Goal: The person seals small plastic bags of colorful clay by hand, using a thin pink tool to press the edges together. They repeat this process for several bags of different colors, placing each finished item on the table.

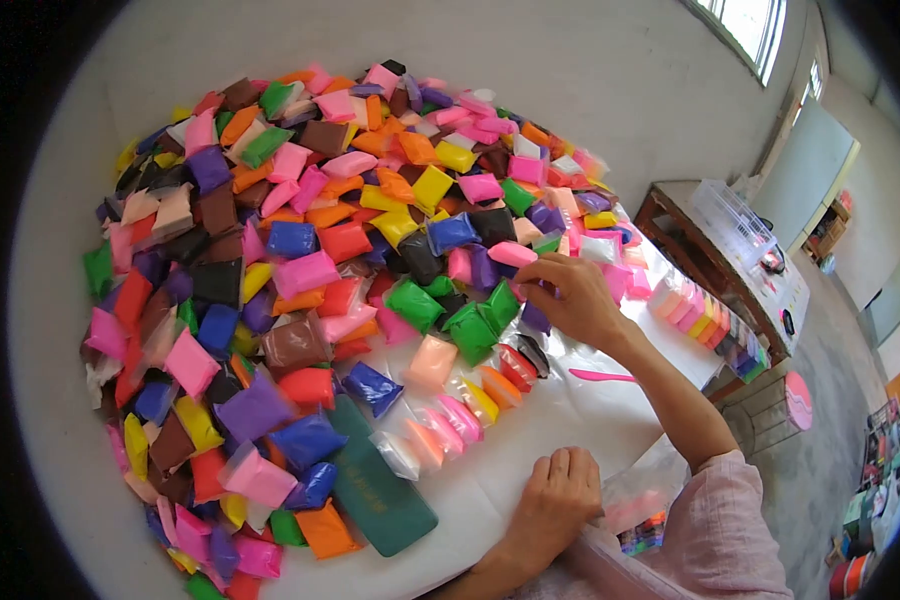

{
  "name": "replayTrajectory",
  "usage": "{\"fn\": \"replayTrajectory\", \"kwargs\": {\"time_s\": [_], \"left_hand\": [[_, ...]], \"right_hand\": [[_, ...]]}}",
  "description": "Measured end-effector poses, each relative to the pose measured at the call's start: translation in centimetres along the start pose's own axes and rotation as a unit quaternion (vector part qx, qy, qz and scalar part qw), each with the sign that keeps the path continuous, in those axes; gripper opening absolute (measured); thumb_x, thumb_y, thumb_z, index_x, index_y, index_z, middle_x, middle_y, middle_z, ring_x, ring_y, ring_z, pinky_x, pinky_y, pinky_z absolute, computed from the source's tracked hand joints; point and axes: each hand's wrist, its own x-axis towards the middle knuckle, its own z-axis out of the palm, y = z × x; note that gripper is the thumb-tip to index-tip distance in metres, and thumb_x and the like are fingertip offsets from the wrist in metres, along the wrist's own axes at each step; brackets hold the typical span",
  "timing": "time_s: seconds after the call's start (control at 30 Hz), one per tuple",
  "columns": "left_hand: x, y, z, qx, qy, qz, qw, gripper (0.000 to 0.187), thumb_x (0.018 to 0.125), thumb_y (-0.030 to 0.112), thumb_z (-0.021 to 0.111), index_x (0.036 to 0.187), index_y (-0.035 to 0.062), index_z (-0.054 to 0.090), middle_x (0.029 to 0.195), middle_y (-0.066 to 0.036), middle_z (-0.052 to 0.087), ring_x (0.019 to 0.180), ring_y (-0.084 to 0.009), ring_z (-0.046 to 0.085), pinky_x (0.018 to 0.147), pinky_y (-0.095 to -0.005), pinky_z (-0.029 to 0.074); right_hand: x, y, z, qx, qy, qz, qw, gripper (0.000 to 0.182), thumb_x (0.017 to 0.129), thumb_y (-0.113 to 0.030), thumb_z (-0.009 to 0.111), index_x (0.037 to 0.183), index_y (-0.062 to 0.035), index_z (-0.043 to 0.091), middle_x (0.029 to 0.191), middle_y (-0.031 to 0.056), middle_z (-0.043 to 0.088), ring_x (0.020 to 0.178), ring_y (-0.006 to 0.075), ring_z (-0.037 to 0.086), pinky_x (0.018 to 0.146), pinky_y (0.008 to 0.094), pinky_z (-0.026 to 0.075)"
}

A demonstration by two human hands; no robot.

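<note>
My right hand (pixel 568 296) reaches over the near edge of a large heap of small coloured clay packets (pixel 310 270). Its fingers are bent and a little apart, with nothing visible in them. Close to the fingertips lie a green packet (pixel 501 305), a purple packet (pixel 535 318) and a pink packet (pixel 513 253). My left hand (pixel 558 497) rests curled on the white table top (pixel 500 500); whatever its fingers may hold is hidden. Between the hands and the heap, several packets stand in a row, among them an orange packet (pixel 501 388) and a red packet (pixel 517 368).
A dark green box (pixel 383 490) lies at the heap's edge. Beyond my right arm are a pink plastic knife (pixel 602 376) and a long bundle of packets (pixel 710 320). A clear bag (pixel 640 490) lies beside my sleeve. A side table (pixel 670 230) holds a clear basket (pixel 735 222).
</note>
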Motion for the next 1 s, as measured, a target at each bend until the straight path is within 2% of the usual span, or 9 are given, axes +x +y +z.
{"fn": "replayTrajectory", "kwargs": {"time_s": [0.03,0.13,0.43,0.53,0.7,0.8,0.9,1.0], "left_hand": [[0.0,0.0,0.1,0.000,0.003,0.003,1.000,0.015,0.073,0.012,0.057,0.083,0.0025,0.062,0.080,-0.006,0.052,0.075,-0.0183,0.054,0.065,-0.0286,0.043],[-0.1,0.0,0.5,0.003,0.014,0.006,1.000,0.016,0.073,0.014,0.057,0.083,0.0025,0.062,0.080,-0.006,0.052,0.075,-0.0183,0.054,0.065,-0.0282,0.043],[-0.1,0.4,1.0,0.013,0.025,0.015,0.999,0.017,0.074,0.014,0.058,0.084,0.0015,0.064,0.081,-0.008,0.056,0.076,-0.0179,0.056,0.066,-0.0279,0.044],[-0.1,0.4,1.1,0.011,0.041,0.019,0.999,0.018,0.074,0.014,0.058,0.085,0.0009,0.064,0.081,-0.008,0.056,0.076,-0.0184,0.056,0.066,-0.0279,0.045],[-0.2,0.8,1.6,-0.017,0.022,0.015,1.000,0.022,0.075,0.013,0.059,0.090,-0.0012,0.065,0.084,-0.009,0.059,0.077,-0.0195,0.057,0.068,-0.0280,0.046],[-0.2,0.7,1.9,0.002,0.076,0.015,0.997,0.013,0.074,0.014,0.059,0.080,0.0044,0.065,0.079,-0.006,0.054,0.076,-0.0170,0.055,0.066,-0.0273,0.043],[-0.3,0.9,2.2,-0.029,0.063,0.013,0.998,0.013,0.074,0.013,0.059,0.081,0.0039,0.065,0.082,-0.005,0.055,0.078,-0.0173,0.055,0.067,-0.0276,0.043],[-0.4,0.9,1.1,-0.075,-0.050,0.021,0.996,0.026,0.083,0.013,0.055,0.096,-0.0061,0.066,0.102,-0.021,0.063,0.089,-0.0249,0.059,0.076,-0.0341,0.047]], "right_hand": [[0.6,-0.7,0.1,0.010,-0.010,0.018,1.000,0.012,0.082,-0.011,0.064,0.091,-0.0050,0.069,0.084,0.0118,0.067,0.078,0.0300,0.065,0.069,0.0407,0.050],[2.1,-1.3,1.3,0.005,-0.013,-0.037,0.999,0.011,0.082,-0.012,0.064,0.089,-0.0054,0.069,0.083,0.0112,0.067,0.078,0.0296,0.065,0.068,0.0404,0.050],[6.1,-3.4,2.7,0.018,-0.061,-0.070,0.996,0.013,0.081,-0.013,0.063,0.088,-0.0047,0.068,0.086,0.0118,0.068,0.079,0.0317,0.065,0.069,0.0434,0.050],[6.9,-3.8,3.0,-0.003,-0.050,-0.110,0.993,0.013,0.080,-0.012,0.066,0.092,-0.0059,0.070,0.086,0.0091,0.069,0.077,0.0268,0.066,0.070,0.0370,0.052],[8.5,-4.6,3.1,0.031,-0.068,-0.057,0.996,0.015,0.081,-0.016,0.063,0.090,-0.0062,0.069,0.086,0.0121,0.068,0.082,0.0317,0.066,0.074,0.0428,0.051],[10.1,-5.0,4.1,0.049,-0.040,-0.105,0.992,0.016,0.081,-0.017,0.062,0.090,-0.0066,0.070,0.087,0.0124,0.069,0.083,0.0318,0.066,0.073,0.0433,0.051],[13.7,-7.6,5.5,0.039,-0.034,-0.129,0.990,0.018,0.082,-0.019,0.064,0.090,-0.0045,0.071,0.084,0.0135,0.069,0.077,0.0303,0.066,0.069,0.0420,0.051],[18.4,-10.8,8.0,0.101,-0.032,-0.106,0.989,0.021,0.083,-0.021,0.065,0.087,-0.0022,0.071,0.078,0.0168,0.069,0.072,0.0318,0.067,0.067,0.0423,0.051]]}}
